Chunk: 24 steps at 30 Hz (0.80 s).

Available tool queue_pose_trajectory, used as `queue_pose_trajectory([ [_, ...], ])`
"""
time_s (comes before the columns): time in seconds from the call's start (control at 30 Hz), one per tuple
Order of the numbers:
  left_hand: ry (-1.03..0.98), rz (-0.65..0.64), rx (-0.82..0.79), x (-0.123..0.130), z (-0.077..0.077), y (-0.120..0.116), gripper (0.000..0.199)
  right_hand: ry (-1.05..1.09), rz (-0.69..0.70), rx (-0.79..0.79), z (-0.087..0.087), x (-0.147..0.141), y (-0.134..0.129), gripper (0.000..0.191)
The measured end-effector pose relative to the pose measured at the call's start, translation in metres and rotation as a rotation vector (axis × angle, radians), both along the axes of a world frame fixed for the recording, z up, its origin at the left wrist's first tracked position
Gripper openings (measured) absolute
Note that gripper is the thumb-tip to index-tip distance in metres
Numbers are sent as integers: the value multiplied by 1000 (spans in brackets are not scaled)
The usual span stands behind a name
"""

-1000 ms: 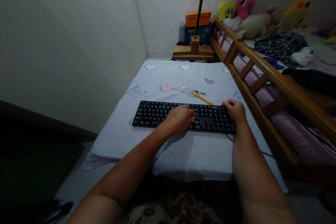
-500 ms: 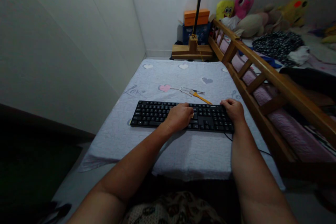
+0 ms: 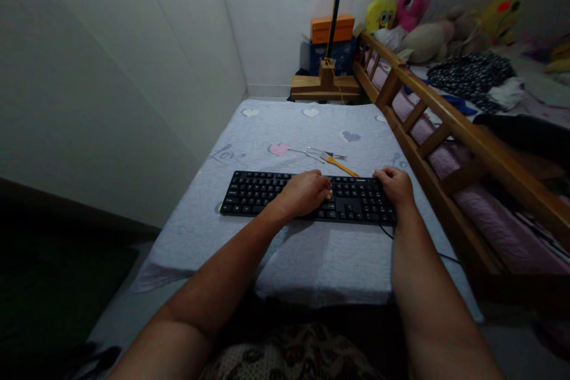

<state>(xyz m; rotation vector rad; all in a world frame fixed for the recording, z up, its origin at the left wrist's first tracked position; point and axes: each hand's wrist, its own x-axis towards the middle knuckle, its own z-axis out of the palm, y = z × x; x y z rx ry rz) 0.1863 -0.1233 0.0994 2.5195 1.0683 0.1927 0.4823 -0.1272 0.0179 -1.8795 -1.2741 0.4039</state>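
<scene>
A black keyboard [image 3: 256, 191] lies flat on the cloth-covered table, its cable leading off to the right. Over its middle keys, my left hand [image 3: 305, 193] is closed with curled fingers; a small pale bit shows at the fingertips, too small to name. At the keyboard's right end, my right hand [image 3: 394, 187] is closed on the edge, thumb and fingers near the top corner. Just behind the keyboard are a brush [image 3: 341, 165] with a yellow handle and some thin wire-like tools [image 3: 314, 154].
The tablecloth [image 3: 285, 124] has hearts printed on it. Along the right side runs a wooden bed rail [image 3: 445, 98], with plush toys [image 3: 414, 9] and clothes beyond. At the far end stand a wooden base [image 3: 326, 86] with a pole and an orange box [image 3: 332, 28]. A pale wall panel rises on the left.
My left hand has shifted slightly over the keys, its fingers a little farther right. My right hand and the keyboard stay nearly in place.
</scene>
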Motion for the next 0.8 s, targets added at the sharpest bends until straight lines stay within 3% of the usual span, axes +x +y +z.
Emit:
queue_pose_trajectory([
  [0.17,-51,104,66,16,-12,13,28,7,-1,-8,-1,0,0,30],
  [0.37,-9,109,104,29,-25,17,31,8,-4,3,0,-1,0,30],
  [0.8,28,6,61,23,-24,-6,31,6,8,13,0,0,-1,31],
])
